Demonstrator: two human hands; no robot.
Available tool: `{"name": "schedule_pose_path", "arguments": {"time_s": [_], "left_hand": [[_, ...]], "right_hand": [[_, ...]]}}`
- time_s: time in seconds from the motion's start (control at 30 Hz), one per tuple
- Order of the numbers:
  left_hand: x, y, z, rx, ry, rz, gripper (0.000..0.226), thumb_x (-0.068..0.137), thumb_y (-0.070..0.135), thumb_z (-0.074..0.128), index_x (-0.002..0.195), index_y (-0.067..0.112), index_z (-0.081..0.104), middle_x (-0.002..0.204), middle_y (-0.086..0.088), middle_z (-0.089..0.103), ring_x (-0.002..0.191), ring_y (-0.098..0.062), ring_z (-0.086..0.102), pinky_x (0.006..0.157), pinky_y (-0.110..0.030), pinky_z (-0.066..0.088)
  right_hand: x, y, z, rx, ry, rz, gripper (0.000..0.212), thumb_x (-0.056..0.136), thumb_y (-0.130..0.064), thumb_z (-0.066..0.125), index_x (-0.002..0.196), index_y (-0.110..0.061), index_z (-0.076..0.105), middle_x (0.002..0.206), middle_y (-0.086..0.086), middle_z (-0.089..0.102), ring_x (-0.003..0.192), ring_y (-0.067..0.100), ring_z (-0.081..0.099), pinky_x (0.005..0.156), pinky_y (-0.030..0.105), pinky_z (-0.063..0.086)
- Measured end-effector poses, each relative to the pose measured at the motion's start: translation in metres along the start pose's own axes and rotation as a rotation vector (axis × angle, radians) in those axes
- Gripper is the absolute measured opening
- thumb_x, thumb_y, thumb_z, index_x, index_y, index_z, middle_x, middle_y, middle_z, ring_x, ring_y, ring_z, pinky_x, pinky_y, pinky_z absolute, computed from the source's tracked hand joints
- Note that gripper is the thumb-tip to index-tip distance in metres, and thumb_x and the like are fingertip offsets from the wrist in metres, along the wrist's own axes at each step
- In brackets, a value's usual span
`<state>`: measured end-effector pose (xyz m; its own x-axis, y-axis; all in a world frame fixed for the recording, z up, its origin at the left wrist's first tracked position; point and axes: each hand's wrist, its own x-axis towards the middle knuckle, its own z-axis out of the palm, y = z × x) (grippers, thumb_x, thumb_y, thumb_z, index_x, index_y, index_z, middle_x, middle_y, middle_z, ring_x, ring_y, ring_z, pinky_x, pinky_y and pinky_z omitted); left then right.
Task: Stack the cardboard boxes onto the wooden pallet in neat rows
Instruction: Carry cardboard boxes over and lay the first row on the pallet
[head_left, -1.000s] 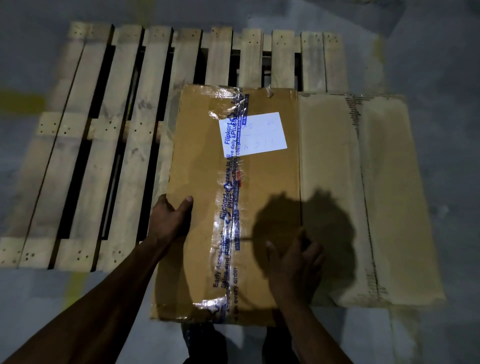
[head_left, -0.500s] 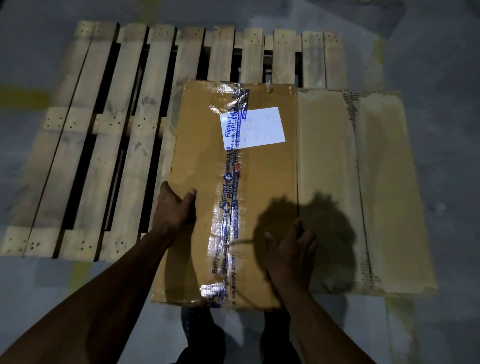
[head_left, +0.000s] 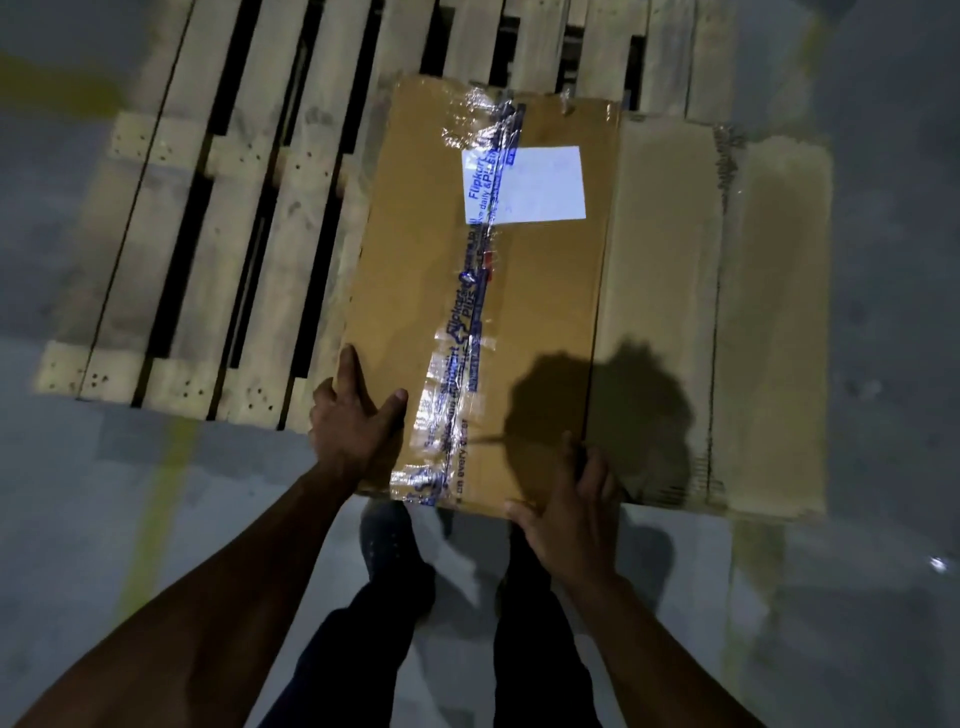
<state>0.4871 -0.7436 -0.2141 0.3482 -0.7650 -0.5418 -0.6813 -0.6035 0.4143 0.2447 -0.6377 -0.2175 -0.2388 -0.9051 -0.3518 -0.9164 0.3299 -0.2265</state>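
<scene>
Brown taped cardboard box (head_left: 483, 291) on slatted wooden pallet (head_left: 249, 208) is gripped by left hand (head_left: 358, 426) and right hand (head_left: 569, 514) at near corners; "Flipkart Plus" tape (head_left: 467, 322) is read.

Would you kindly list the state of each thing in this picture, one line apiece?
Taped box: closed, sealed with printed tape, flat on the pallet, both hands on its near end.
Plain box: closed, flat on the pallet, right of the taped box, edges together.
Wooden pallet: on the floor, left slats bare.
Left hand: grips the taped box's left edge.
Right hand: holds its near right corner.
</scene>
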Motion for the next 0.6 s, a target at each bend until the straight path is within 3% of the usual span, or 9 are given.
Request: {"name": "schedule_pose_path", "arguments": {"time_s": [0.13, 0.23, 0.33, 0.47, 0.6], "left_hand": [[0.007, 0.002, 0.001, -0.018, -0.014, -0.039, 0.097, 0.083, 0.058, 0.068, 0.157, 0.040, 0.007, 0.145, -0.022, 0.036, 0.131, -0.046, 0.039, 0.108, -0.056, 0.037], [0.011, 0.001, -0.002, -0.111, -0.034, -0.050, 0.107, 0.068, 0.067, 0.069, 0.155, 0.042, 0.012, 0.145, -0.017, 0.041, 0.129, -0.042, 0.044, 0.106, -0.057, 0.042], [0.011, -0.002, -0.001, -0.132, -0.045, -0.052, 0.110, 0.059, 0.069, 0.065, 0.154, 0.043, 0.015, 0.143, -0.015, 0.047, 0.125, -0.040, 0.049, 0.103, -0.056, 0.045], [0.007, 0.003, 0.004, -0.021, -0.003, -0.037, 0.101, 0.078, 0.055, 0.073, 0.157, 0.036, 0.013, 0.141, -0.020, 0.046, 0.125, -0.043, 0.048, 0.102, -0.056, 0.045], [0.006, 0.002, 0.007, 0.063, 0.012, -0.007, 0.098, 0.086, 0.052, 0.069, 0.159, 0.030, 0.006, 0.145, -0.025, 0.038, 0.131, -0.046, 0.040, 0.106, -0.054, 0.040]], "right_hand": [[0.002, 0.000, -0.003, -0.031, -0.075, -0.054, 0.138, 0.044, -0.068, 0.087, 0.155, -0.023, 0.019, 0.144, 0.022, 0.032, 0.117, 0.038, 0.037, 0.096, 0.059, 0.041], [0.004, 0.000, -0.002, -0.016, -0.080, -0.055, 0.142, 0.045, -0.065, 0.090, 0.154, -0.028, 0.007, 0.143, 0.021, 0.025, 0.117, 0.038, 0.033, 0.098, 0.060, 0.040], [0.003, 0.005, 0.000, 0.005, -0.044, -0.052, 0.139, 0.045, -0.059, 0.093, 0.154, -0.025, 0.015, 0.143, 0.022, 0.030, 0.119, 0.038, 0.034, 0.095, 0.060, 0.042], [0.002, 0.010, 0.003, 0.007, -0.024, -0.079, 0.125, 0.046, -0.057, 0.093, 0.151, -0.019, 0.036, 0.143, 0.024, 0.032, 0.121, 0.038, 0.034, 0.096, 0.060, 0.041], [-0.004, 0.011, 0.007, -0.031, 0.019, -0.127, 0.119, 0.048, -0.058, 0.091, 0.145, -0.012, 0.041, 0.142, 0.031, 0.040, 0.121, 0.041, 0.038, 0.098, 0.057, 0.040]]}}
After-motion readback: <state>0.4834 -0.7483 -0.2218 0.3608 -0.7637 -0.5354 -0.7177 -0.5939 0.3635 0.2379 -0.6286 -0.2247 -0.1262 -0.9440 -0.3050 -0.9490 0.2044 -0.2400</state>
